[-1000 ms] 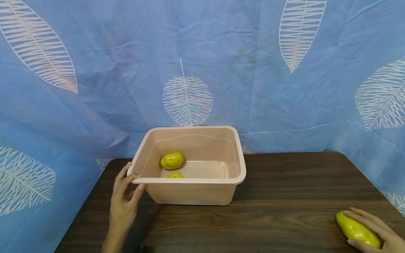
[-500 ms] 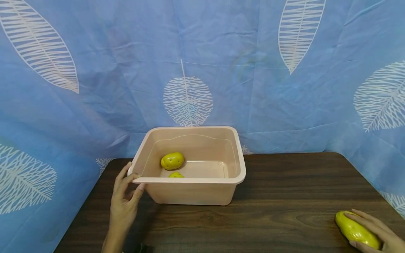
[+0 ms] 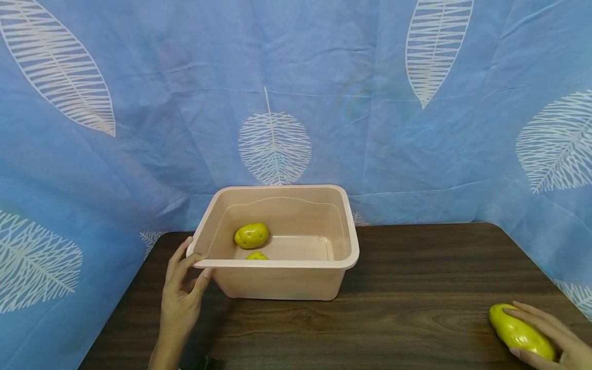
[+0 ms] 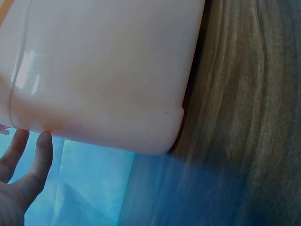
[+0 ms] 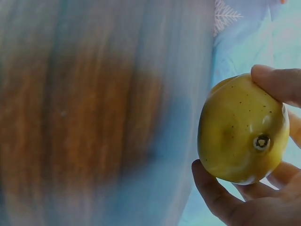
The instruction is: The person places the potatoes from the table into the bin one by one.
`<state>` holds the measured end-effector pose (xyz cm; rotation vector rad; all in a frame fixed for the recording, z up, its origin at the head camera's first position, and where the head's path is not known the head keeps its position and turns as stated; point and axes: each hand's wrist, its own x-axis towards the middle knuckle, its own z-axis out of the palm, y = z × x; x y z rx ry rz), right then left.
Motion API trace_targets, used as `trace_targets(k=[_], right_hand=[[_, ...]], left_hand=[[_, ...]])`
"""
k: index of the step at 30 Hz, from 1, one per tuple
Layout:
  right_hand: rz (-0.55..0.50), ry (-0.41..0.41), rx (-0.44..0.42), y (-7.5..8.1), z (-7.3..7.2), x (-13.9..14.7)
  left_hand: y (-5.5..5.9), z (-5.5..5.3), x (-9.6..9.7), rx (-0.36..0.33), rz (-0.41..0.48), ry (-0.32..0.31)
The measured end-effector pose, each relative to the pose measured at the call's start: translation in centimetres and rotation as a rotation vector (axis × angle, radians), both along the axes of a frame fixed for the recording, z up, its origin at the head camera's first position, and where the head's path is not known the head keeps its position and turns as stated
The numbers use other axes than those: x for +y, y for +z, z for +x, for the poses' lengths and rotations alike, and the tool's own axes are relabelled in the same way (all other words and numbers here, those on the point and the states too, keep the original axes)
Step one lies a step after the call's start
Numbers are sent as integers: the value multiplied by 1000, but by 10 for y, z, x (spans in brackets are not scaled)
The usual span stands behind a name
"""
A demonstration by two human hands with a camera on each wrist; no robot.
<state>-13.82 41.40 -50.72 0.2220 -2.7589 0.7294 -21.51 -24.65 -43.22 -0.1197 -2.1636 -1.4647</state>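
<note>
A pale pink plastic tub (image 3: 282, 280) stands on the table. My left hand (image 3: 180, 303) grips its front left corner, with the thumb at the front rim and fingers along the left side. In the left wrist view, fingertips (image 4: 44, 141) touch the tub's outer wall (image 4: 108, 70). At the far right, my right hand (image 3: 552, 336) holds a glossy yellow, oblong, mango-like fruit (image 3: 520, 331). The right wrist view shows thumb and fingers around this fruit (image 5: 244, 132), its dark-ringed stem spot visible. Inside the tub lies one dimpled yellow piece (image 3: 252, 235); another yellow piece (image 3: 257, 256) is mostly hidden behind the front wall.
A dark wood-grain table (image 3: 416, 288) carries the tub and extends between it and my right hand. Behind hangs a blue cloth (image 3: 324, 139) with white leaf prints, close to the tub's back. A small dark object (image 3: 203, 363) shows at the bottom edge.
My right hand and the yellow fruit have shifted very slightly up and left in the head view. My left hand and the tub have stayed in place.
</note>
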Motion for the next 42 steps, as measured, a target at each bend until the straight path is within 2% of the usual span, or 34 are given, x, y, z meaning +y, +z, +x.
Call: trace_targets(k=[6, 13, 17, 26, 30, 35, 42], right_hand=[[6, 6, 8, 12, -2, -9], [-25, 18, 90, 24, -2, -25], [-21, -9, 76, 26, -1, -31], [-58, 2, 60, 35, -6, -39], [-75, 34, 65, 46, -9, -44], [-75, 110, 124, 63, -16, -51], [-63, 118, 103, 83, -25, -64]], left_hand=[[1, -1, 1, 23, 1, -5], [2, 0, 1, 2, -1, 0], [1, 0, 1, -11, 6, -3], [0, -2, 1, 1, 8, 7], [-1, -2, -1, 7, -1, 13], [-3, -1, -2, 7, -2, 16], [-2, -1, -1, -1, 0, 16]])
